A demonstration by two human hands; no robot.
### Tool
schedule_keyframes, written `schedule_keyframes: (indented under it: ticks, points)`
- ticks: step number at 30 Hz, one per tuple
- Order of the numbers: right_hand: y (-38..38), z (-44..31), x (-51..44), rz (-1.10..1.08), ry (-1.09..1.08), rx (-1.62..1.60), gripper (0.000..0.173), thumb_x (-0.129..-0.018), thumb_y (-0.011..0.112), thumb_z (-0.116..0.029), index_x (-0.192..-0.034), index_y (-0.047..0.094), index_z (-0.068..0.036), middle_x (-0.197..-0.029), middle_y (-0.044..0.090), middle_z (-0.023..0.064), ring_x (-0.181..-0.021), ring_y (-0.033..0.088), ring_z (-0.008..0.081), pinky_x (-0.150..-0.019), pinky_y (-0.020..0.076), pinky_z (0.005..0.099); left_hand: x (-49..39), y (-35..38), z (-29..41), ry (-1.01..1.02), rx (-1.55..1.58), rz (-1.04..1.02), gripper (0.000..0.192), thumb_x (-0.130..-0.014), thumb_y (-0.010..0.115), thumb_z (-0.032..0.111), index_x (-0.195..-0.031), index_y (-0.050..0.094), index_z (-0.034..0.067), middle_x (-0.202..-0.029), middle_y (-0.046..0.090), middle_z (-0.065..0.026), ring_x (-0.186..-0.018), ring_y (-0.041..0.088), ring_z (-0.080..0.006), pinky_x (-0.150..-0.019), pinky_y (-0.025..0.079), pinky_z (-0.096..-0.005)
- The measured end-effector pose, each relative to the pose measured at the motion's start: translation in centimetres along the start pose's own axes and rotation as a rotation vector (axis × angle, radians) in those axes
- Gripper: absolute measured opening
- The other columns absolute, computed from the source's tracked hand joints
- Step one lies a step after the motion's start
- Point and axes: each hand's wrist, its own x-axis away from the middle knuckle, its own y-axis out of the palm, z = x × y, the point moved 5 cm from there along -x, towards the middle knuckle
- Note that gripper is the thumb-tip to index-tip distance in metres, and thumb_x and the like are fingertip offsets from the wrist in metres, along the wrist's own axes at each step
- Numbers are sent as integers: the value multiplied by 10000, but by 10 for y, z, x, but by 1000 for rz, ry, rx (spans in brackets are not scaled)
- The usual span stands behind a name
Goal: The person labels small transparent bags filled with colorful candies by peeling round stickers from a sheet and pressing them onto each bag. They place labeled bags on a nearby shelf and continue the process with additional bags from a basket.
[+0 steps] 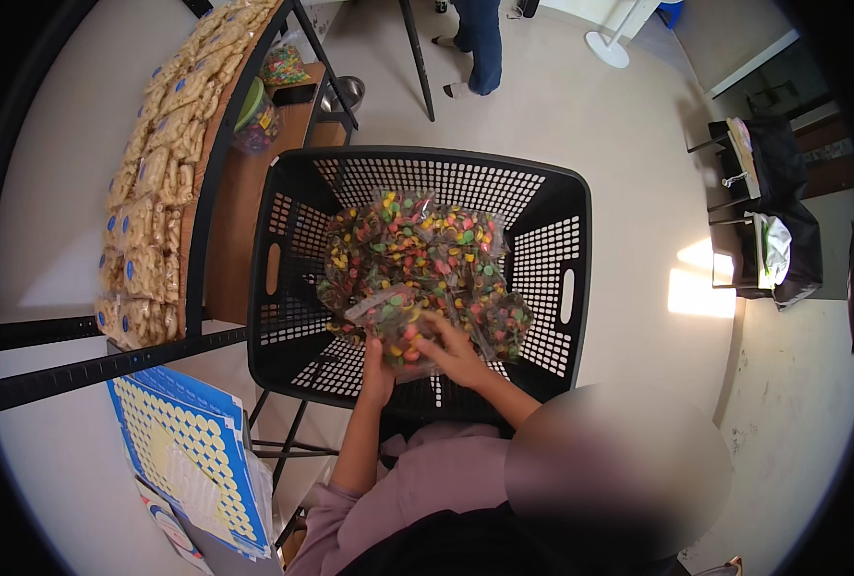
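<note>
A black perforated plastic basket [427, 157] stands before me, holding a heap of clear plastic bags of colourful round snacks or candies [412, 237]. Above the heap's near side, one such clear bag [394, 327] is between my two hands. My left hand [378, 374] grips its lower left side, with the thumb up. My right hand [452, 353] is at the bag's right side, its fingers bent against the plastic and slightly blurred. Red, green and yellow pieces show through the bag.
Packed bags of pale snacks [157, 173] line a shelf at left. Below it are a green-lidded tub [254, 119] and a dark phone [293, 95]. Sheets of round yellow stickers [182, 446] lie at lower left. A person [481, 50] stands beyond the basket; chairs [765, 245] are at right.
</note>
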Motion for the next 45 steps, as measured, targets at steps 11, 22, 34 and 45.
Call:
schedule_keyframes:
  ticks: [11,22,34,45]
  points:
    - [-122,71,-13,52,48,1400,472,-606,721,-216,-1040,580,-95,-1011,551,99,-1012,526,274,-859,426,420,28,-44,-9,-37,260,-12,494,-904,386,407,-1246,418,52,-1138,531,-90,-968,571,-187,-821,483,-365]
    - [-150,68,-41,-217,426,1065,716,-581,775,-353,-1172,495,-61,-1169,510,193,-1067,522,318,-822,456,343,62,-37,39,150,269,-33,571,-884,329,489,-1331,363,136,-1275,457,-55,-1127,474,-220,-938,394,-403]
    - [-83,127,-14,-192,-110,1395,406,-656,694,-119,-1022,538,-39,-991,514,147,-968,509,340,-823,432,411,87,-32,52,241,324,-49,577,-883,319,464,-1354,324,132,-1353,388,-76,-1245,376,-265,-1012,313,-458]
    - [-138,101,-27,-217,457,526,469,-689,763,-343,-973,606,-5,-791,631,77,-670,641,148,-577,502,264,97,-40,50,275,329,-40,558,-882,329,460,-1344,341,148,-1325,419,-70,-1210,419,-253,-980,355,-451]
